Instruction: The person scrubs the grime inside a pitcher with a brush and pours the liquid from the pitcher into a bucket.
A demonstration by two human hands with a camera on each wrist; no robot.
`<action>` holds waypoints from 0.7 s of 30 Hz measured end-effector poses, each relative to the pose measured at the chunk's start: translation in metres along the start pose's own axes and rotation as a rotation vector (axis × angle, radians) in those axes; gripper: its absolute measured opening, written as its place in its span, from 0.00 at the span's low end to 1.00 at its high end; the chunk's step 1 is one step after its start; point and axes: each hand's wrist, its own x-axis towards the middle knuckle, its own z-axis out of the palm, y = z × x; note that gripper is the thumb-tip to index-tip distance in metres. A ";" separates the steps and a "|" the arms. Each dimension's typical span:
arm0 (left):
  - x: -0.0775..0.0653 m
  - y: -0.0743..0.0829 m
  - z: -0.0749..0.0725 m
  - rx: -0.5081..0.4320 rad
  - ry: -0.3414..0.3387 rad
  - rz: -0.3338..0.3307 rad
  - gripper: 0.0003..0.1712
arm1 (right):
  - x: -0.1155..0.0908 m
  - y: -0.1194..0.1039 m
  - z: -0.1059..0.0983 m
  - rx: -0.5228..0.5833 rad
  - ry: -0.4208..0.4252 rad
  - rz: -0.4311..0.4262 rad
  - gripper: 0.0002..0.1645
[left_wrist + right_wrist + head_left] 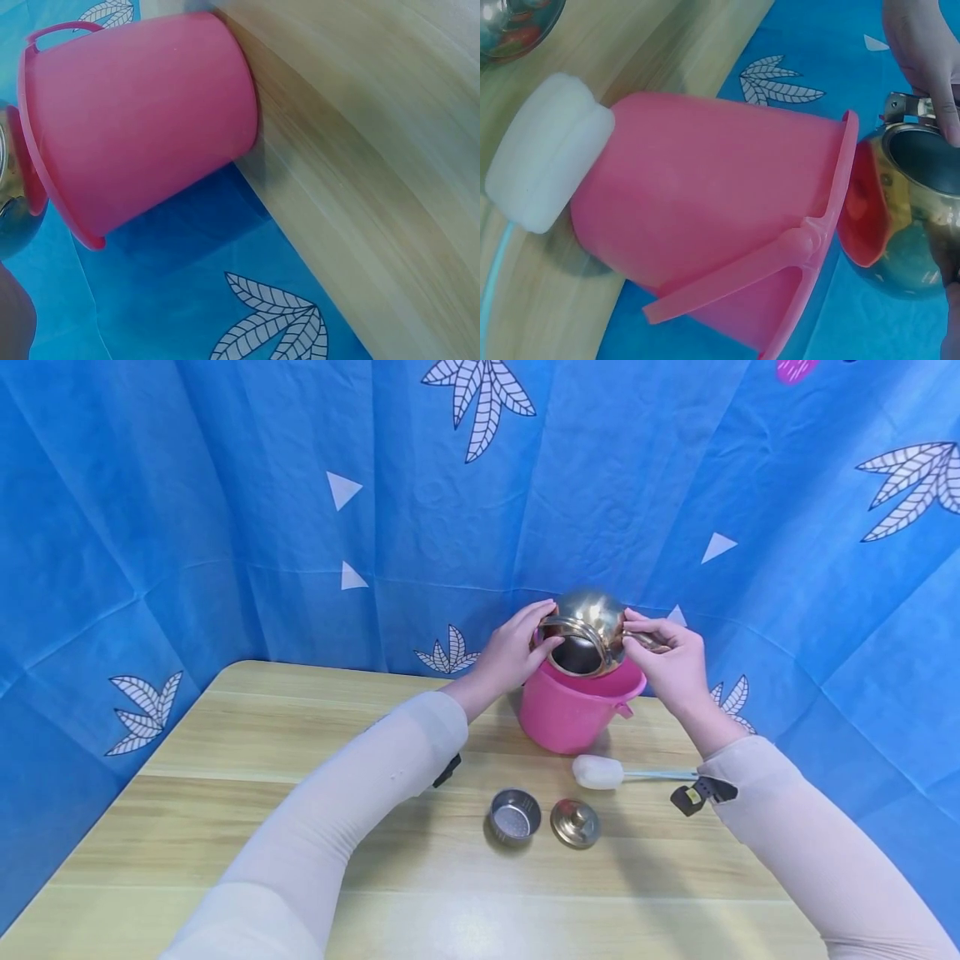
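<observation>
A shiny gold-coloured metal teapot [588, 610] is held tipped over a pink bucket [558, 714], its round open mouth facing the head camera. On its left side my left hand [517, 643] grips it by the body and the handle [558, 625], thumb near the mouth. My right hand [671, 656] pinches the narrow part [647, 642] sticking out on the other side. In the right wrist view the teapot [911, 255] overlaps the bucket's rim [844, 180]. Only an edge of the left hand [13, 319] shows in the left wrist view.
On the wooden table [247, 760], nearer the person, stand a metal strainer cup [514, 817] and a gold-coloured lid [575, 823]. A white sponge brush [597, 772] with a light blue handle lies before the bucket. A blue patterned curtain [450, 527] hangs behind the table.
</observation>
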 end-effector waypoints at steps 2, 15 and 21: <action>0.000 0.000 0.000 0.004 0.011 0.004 0.33 | 0.000 0.001 0.000 0.008 0.004 0.007 0.15; 0.002 0.007 -0.005 -0.034 -0.011 -0.044 0.32 | -0.001 -0.001 0.001 0.068 0.014 0.056 0.15; 0.006 0.010 -0.013 -0.008 -0.050 -0.057 0.31 | -0.002 -0.007 0.001 0.120 0.009 0.094 0.16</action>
